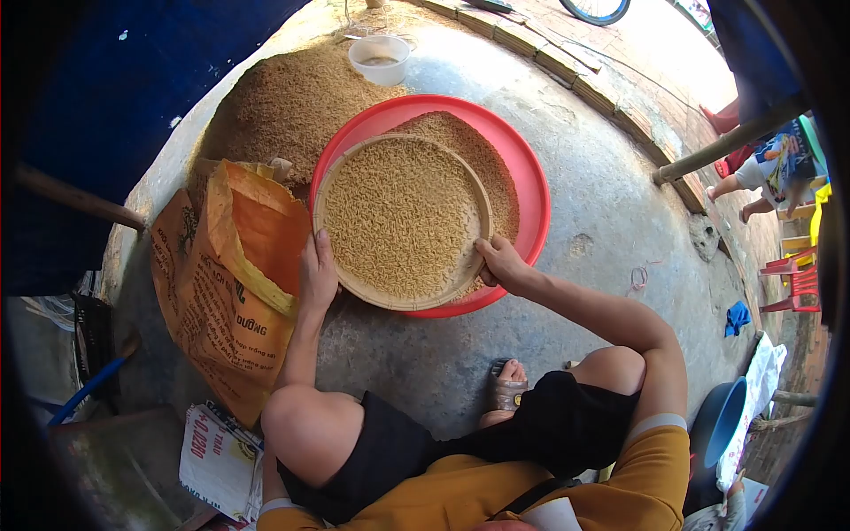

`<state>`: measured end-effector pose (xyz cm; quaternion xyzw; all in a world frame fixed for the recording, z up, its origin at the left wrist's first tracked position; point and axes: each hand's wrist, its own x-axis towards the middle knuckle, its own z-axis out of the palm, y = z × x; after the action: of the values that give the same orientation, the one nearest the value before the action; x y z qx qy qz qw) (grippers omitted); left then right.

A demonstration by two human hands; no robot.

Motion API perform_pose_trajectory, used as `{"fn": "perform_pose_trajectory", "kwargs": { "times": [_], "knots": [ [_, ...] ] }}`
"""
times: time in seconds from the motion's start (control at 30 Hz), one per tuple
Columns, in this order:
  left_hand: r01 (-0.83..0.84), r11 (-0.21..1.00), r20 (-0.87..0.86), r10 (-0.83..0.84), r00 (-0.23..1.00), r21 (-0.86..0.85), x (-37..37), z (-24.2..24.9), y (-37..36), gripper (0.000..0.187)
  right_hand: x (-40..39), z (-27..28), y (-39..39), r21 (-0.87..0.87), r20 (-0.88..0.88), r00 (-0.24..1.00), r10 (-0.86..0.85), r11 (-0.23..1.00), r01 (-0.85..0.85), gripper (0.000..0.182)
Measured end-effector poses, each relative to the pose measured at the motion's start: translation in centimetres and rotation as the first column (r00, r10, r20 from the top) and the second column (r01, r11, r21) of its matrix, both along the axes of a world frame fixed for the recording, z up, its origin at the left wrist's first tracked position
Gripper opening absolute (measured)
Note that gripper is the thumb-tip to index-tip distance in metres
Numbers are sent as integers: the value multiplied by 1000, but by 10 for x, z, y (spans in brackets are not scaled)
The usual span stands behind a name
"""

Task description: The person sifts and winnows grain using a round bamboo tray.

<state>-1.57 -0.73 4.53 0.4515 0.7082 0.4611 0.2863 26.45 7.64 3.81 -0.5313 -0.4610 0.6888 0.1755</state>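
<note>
A round woven sieve (403, 221) full of tan grain is held over a large red basin (534, 199), covering much of it. My left hand (319, 270) grips the sieve's lower left rim. Closed on its lower right rim is my right hand (503, 264). Brownish grain or husks (482, 155) lie in the basin behind the sieve. An open orange sack (230, 301) stands just left of my left hand.
Behind the sack rises a big pile of husks (274, 115), with a clear plastic tub (379, 60) at its edge. Bricks (602, 91) line the upper right. Other people's legs (753, 181), red chairs (792, 283) and a blue basin (719, 425) are at the right.
</note>
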Motion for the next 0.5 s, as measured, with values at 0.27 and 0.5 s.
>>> {"fn": "perform_pose_trajectory", "kwargs": {
  "times": [0.27, 0.5],
  "knots": [
    [-16, 972, 131, -15, 991, 233, -2, -32, -4, 43, -2, 10, -12, 269, 4, 999, 38, 962, -37, 19],
    [-15, 993, 260, -15, 966, 113, -16, -53, 26, 44, -1, -10, 16, 104, 20, 998, 56, 993, -58, 21]
  ]
}}
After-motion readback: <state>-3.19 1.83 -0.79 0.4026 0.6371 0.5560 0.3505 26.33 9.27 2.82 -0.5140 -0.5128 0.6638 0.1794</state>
